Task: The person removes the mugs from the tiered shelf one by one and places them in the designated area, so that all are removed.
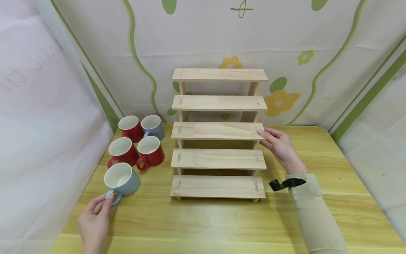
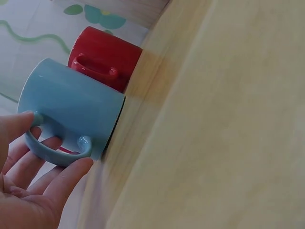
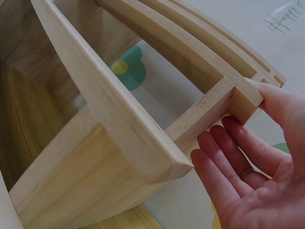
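Observation:
At the table's left side, my left hand [image 1: 95,218] pinches the handle of a light blue mug [image 1: 129,184], with the thumb on top of the handle. The left wrist view shows this blue mug [image 2: 66,105] upright on the table, fingers around its handle. My right hand [image 1: 281,150] grips the right end of the middle board of a stepped wooden shelf [image 1: 219,130]. Its thumb lies on the board's top and the other fingers are underneath. In the right wrist view the fingers [image 3: 243,148] curl below the board's end, next to a wooden upright.
Behind the held mug stand three red mugs [image 1: 152,157] and another light blue mug [image 1: 155,128], grouped close together. The wooden table [image 1: 203,225] extends in front of the shelf. A white curtain [image 1: 203,42] with flowers and green lines hangs behind and at both sides.

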`<state>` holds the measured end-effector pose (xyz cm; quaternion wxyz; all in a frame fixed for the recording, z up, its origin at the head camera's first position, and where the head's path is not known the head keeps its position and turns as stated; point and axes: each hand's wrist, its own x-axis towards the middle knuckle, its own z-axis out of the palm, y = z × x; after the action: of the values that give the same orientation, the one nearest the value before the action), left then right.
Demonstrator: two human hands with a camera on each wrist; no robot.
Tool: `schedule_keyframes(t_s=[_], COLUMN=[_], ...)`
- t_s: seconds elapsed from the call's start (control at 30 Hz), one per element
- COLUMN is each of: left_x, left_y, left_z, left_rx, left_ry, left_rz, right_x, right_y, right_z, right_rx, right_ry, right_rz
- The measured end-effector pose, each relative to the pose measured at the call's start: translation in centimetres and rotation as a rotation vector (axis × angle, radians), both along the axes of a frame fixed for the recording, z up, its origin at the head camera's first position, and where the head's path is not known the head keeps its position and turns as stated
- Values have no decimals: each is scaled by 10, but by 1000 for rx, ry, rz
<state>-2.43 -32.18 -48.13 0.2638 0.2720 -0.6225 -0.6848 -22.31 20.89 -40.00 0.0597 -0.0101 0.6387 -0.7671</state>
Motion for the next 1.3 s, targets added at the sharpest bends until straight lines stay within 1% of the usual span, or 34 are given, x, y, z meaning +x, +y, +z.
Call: schedule_keyframes(t_s=[0.17, 0.37, 0.47, 0.57, 0.67, 0.77, 0.8, 0.83, 0.9, 0.93, 1.0, 1.07, 1.13, 1.2, 1.3], left_x=[-1, -2, -1, 0, 1, 2, 2, 2, 1, 0, -3, -7, -12, -17, -28], left_y=[-1, -3, -4, -4, -3, -1, 1, 3, 11, 16, 27, 41, 56, 72, 99], left_z=[-2, -4, -3, 0, 4, 14, 18, 23, 35, 41, 53, 61, 67, 71, 76], left_rx=[-8, -33, -31, -40, -125, -233, -267, -291, -369, -403, -510, -607, -680, -734, -752], left_ry=[-5, -13, -35, -78, -161, -188, -178, -156, -109, -86, -32, 33, 120, 207, 356], left_rz=[5, -10, -18, -22, -14, 18, 28, 36, 54, 53, 37, 0, -75, -168, -341], right_x=[0, 0, -1, -1, -1, -2, -2, -2, -2, -2, -1, 1, 4, 8, 12], right_y=[0, -1, -1, -1, -1, -2, -2, -2, -2, -2, -2, 1, 5, 10, 20], right_z=[0, 0, 0, 0, 1, 1, 1, 1, 0, -1, -4, -7, -11, -15, -22], right_rx=[-8, -11, -11, -16, -22, -21, -17, -13, -1, 6, 17, 28, 26, 30, 25], right_ry=[-2, -1, -1, -2, 0, 2, 2, 3, 6, 9, 13, 22, 35, 62, 124], right_rz=[1, 3, 5, 7, 5, 4, 4, 3, -1, -5, -14, -19, -15, 3, 33])
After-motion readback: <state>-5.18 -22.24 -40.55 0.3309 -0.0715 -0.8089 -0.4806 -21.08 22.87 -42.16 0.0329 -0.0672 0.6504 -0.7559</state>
